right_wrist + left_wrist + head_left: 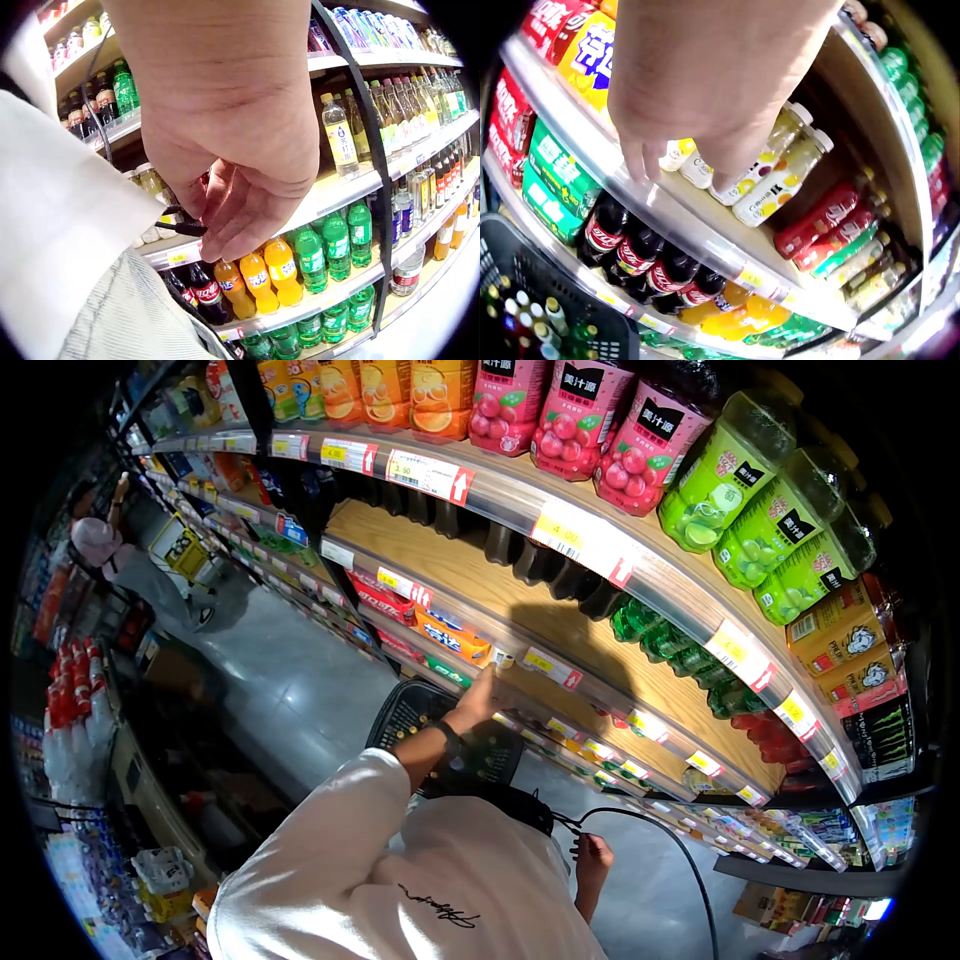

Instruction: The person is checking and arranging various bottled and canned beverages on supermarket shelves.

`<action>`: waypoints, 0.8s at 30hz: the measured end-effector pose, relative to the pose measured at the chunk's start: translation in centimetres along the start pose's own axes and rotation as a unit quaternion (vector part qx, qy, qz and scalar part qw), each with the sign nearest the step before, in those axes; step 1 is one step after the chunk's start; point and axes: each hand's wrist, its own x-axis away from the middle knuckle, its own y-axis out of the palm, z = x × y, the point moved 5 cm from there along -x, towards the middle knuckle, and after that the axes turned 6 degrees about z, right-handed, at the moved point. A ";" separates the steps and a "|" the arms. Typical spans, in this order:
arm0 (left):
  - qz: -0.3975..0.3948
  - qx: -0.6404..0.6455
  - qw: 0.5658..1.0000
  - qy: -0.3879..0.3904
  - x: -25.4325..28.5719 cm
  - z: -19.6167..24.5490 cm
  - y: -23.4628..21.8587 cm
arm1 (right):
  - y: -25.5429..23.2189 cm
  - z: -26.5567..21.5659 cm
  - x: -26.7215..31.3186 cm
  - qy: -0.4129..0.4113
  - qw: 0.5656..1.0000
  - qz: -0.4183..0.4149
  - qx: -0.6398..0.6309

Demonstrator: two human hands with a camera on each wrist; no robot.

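Note:
My left hand [477, 702] reaches to a lower shelf; a white-and-dark item [502, 657] shows at its fingertips. In the left wrist view, that hand [690, 90] covers the upper parts of small bottles with yellow-and-white labels [697, 169]. Its fingers hang by the shelf's front rail and its thumb lies among the bottles; I cannot tell whether it grips one. Similar white-capped bottles [769, 196] stand just right of it. Low at my side, my right hand [592, 857] pinches a thin black cord [187, 228], seen between thumb and fingers in the right wrist view.
A black basket [385, 735] holding several bottles stands below the left hand. Pink-labelled [575, 425] and green-labelled bottles [720, 480] line the top shelf. Cola bottles [634, 259] stand on the shelf below. A thick black cable [690, 860] loops at right. Another person [110, 545] is down the aisle.

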 end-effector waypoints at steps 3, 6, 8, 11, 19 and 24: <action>-0.142 0.684 0.683 -0.213 -4.1 -5.8 4.9 | -1.0 -0.2 0.5 -0.003 1.000 0.003 0.007; 0.017 0.243 0.966 -0.086 -5.7 -0.6 2.7 | -3.0 1.0 1.1 0.052 0.998 0.024 -0.007; 0.080 0.172 0.981 -0.043 -7.6 -3.2 3.6 | -4.6 1.4 1.6 0.060 0.997 0.045 -0.001; 0.020 0.114 0.977 -0.180 -7.9 -1.5 3.3 | -6.6 2.4 2.3 0.081 0.994 0.069 0.006; -0.032 0.072 0.990 -0.119 -8.8 -2.8 2.0 | -6.4 1.7 4.2 0.124 0.988 0.056 0.070; -0.032 0.045 0.994 -0.089 -8.7 -2.9 2.1 | -5.3 1.1 3.9 0.124 0.989 0.051 0.066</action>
